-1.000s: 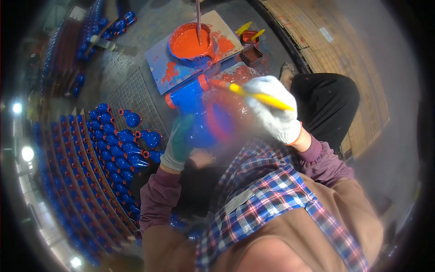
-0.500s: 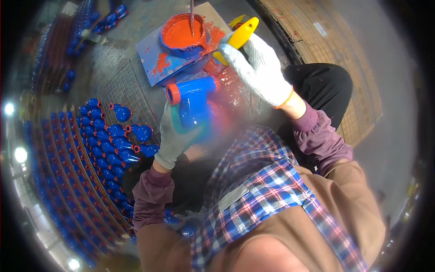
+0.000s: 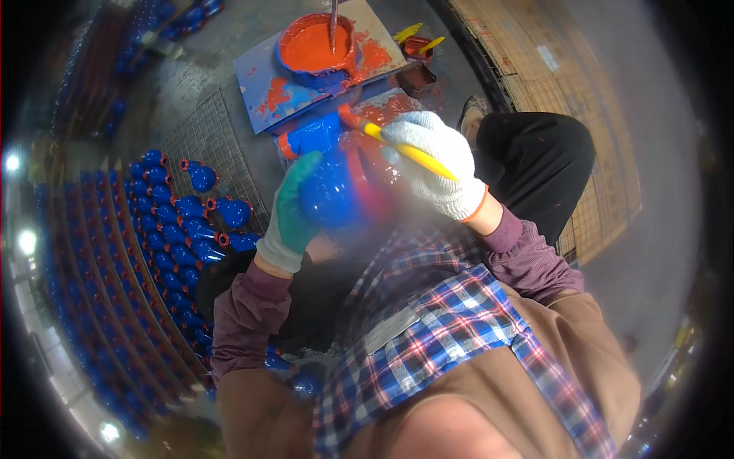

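- The blue valve body (image 3: 330, 183) sits lower and nearer the chest than half a second ago, its red-rimmed end toward the paint.
- The left hand (image 3: 294, 218) is wrapped under it.
- The right hand (image 3: 432, 164), back from the orange paint bucket (image 3: 313, 46), is closed around a yellow brush (image 3: 397, 145) whose tip now meets the valve, so painting seems under way.
- Rows of blue valves (image 3: 164, 229) lie on the floor at left.

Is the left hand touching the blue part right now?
Touching. The head view shows the left hand, in a green glove, wrapped against the side of the blue part.

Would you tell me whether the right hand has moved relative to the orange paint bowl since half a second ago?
Yes. The right hand with the yellow brush has dropped away from the orange paint bowl, toward the blue part.
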A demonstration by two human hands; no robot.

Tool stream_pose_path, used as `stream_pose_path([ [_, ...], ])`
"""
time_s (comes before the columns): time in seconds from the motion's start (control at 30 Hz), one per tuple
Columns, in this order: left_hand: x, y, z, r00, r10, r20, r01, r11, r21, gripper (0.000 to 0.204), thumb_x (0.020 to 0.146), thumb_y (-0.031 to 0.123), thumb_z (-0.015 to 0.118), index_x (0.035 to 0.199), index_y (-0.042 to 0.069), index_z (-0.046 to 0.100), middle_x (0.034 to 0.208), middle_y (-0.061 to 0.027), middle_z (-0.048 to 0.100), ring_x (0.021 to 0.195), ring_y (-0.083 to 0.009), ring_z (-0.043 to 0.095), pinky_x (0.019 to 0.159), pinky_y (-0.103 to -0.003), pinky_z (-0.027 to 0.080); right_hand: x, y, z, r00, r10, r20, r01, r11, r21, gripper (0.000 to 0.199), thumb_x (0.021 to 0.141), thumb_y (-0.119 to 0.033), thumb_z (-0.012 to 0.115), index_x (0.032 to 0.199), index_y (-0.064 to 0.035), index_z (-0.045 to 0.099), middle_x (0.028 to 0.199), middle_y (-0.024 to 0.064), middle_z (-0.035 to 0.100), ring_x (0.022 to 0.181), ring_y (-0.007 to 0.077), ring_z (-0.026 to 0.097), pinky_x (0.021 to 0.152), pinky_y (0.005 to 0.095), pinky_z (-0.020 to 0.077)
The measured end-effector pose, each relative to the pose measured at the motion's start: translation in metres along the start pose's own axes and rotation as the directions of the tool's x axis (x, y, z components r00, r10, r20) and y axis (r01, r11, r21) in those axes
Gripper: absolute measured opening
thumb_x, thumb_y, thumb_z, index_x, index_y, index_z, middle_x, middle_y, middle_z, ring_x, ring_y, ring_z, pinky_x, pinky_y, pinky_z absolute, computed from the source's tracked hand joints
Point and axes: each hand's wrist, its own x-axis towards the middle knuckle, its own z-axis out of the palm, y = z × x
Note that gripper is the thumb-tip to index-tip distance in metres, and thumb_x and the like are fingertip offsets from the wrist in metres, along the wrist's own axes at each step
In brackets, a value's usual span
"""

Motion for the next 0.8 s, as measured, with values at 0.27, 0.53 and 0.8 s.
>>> stream_pose_path([
  [0.27, 0.006, 0.014, 0.003, 0.971, -0.203, 0.125, 0.232, 0.685, -0.690, 0.088, 0.087, 0.068, 0.050, 0.141, 0.000, 0.040, 0.123, -0.0266, 0.059, 0.094, -0.0438, 0.068, 0.062, -0.049, 0.064, 0.013, 0.008, -0.018, 0.993, -0.076, 0.094, 0.076, 0.997, -0.001, 0.033, 0.080, -0.007, 0.072, 0.112, -0.0093, 0.066, 0.098, 0.0120, 0.066, 0.085, 0.0315, 0.066, 0.069, 0.0360, 0.0530],
  [0.53, 0.004, 0.011, -0.018, 0.961, 0.100, 0.259, 0.147, 0.609, -0.779, 0.067, 0.096, 0.058, 0.044, 0.141, 0.008, 0.044, 0.139, -0.0197, 0.051, 0.123, -0.0358, 0.054, 0.107, -0.051, 0.043, 0.059, 0.019, -0.034, 0.961, -0.187, 0.202, 0.211, 0.972, -0.104, 0.037, 0.075, -0.006, 0.075, 0.111, -0.0109, 0.068, 0.097, 0.0102, 0.067, 0.083, 0.0289, 0.068, 0.070, 0.0342, 0.0547],
  [0.8, -0.004, 0.026, -0.026, 0.991, 0.085, 0.100, 0.038, 0.545, -0.838, 0.088, 0.086, 0.070, 0.051, 0.142, 0.004, 0.039, 0.123, -0.0281, 0.058, 0.096, -0.0469, 0.064, 0.066, -0.047, 0.060, 0.113, 0.023, -0.023, 0.899, -0.384, 0.210, 0.424, 0.883, -0.203, 0.041, 0.072, -0.004, 0.076, 0.111, -0.0137, 0.069, 0.090, 0.0091, 0.066, 0.074, 0.0253, 0.066, 0.061, 0.0324, 0.0527],
])
